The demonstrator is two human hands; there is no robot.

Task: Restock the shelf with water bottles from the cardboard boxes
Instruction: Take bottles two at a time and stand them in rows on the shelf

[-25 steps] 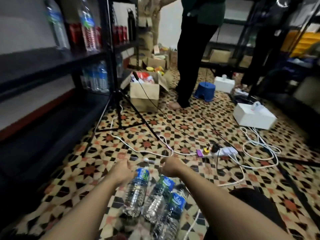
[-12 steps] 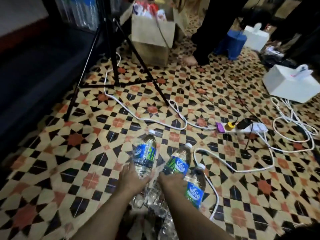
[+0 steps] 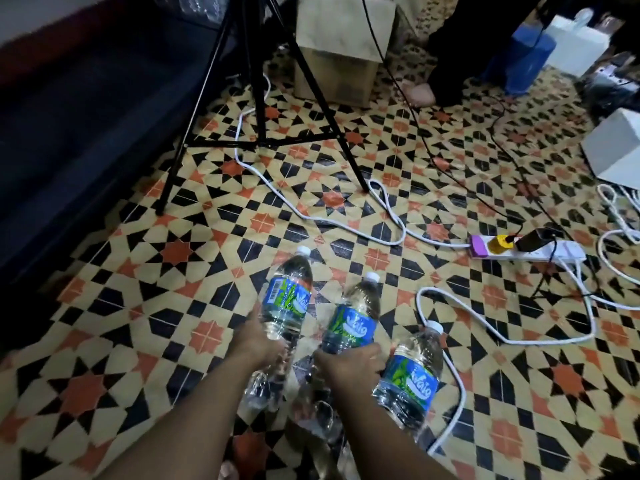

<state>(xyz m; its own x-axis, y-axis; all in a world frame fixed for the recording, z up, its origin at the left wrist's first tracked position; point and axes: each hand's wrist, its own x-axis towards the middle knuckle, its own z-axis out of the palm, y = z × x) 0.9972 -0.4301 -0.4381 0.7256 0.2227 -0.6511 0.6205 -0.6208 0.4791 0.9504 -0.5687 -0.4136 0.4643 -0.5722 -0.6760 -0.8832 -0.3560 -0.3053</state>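
Three clear water bottles with blue labels and white caps stand close together on the patterned floor below me. My left hand (image 3: pixel 258 344) grips the body of the left bottle (image 3: pixel 287 296). My right hand (image 3: pixel 349 363) wraps around the middle bottle (image 3: pixel 353 323) below its label. A third bottle (image 3: pixel 410 377) stands just to the right, untouched. Clear plastic wrap lies crumpled under the bottles. A cardboard box (image 3: pixel 337 46) sits at the top centre. The dark bottom shelf (image 3: pixel 76 116) runs along the left.
A black tripod (image 3: pixel 258 98) stands between the shelf and the box. White cables (image 3: pixel 346 216) and a power strip (image 3: pixel 526 251) cross the floor to the right. A person's foot (image 3: pixel 420 93) is by the box, with a blue stool (image 3: pixel 523 60) and white boxes (image 3: pixel 613 150) at the right.
The view has tipped down toward the floor. My hands went from the bottle tops to their bodies and took hold, and the bottles now appear more upright.
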